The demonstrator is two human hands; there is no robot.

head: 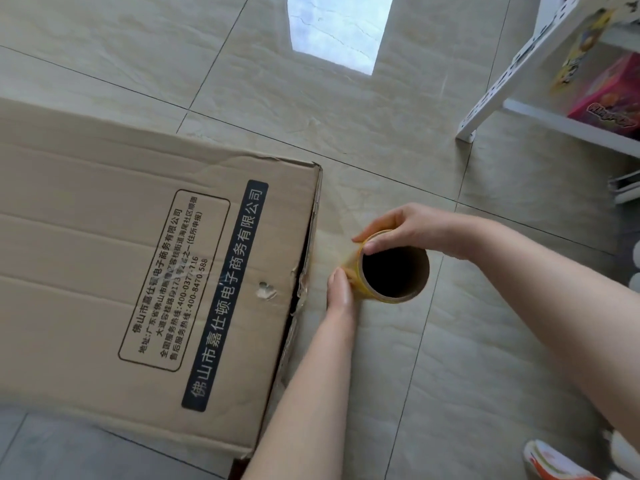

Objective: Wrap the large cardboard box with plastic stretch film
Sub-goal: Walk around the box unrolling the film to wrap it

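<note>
I see both hands closed on the stretch film roll (393,271), which is held upright with its hollow cardboard core facing my camera. The right hand (408,230) curls over the far rim, thumb on the core's edge. The left hand (341,289) clasps the roll's left flank, one digit laid along it and the rest hidden from me. The roll is just beside the torn corner of the large cardboard box (138,265), which lies on the tiled floor (467,341). A faint sheet of film reaches toward that corner.

film roll (393,271) just right of box (138,265)
</note>
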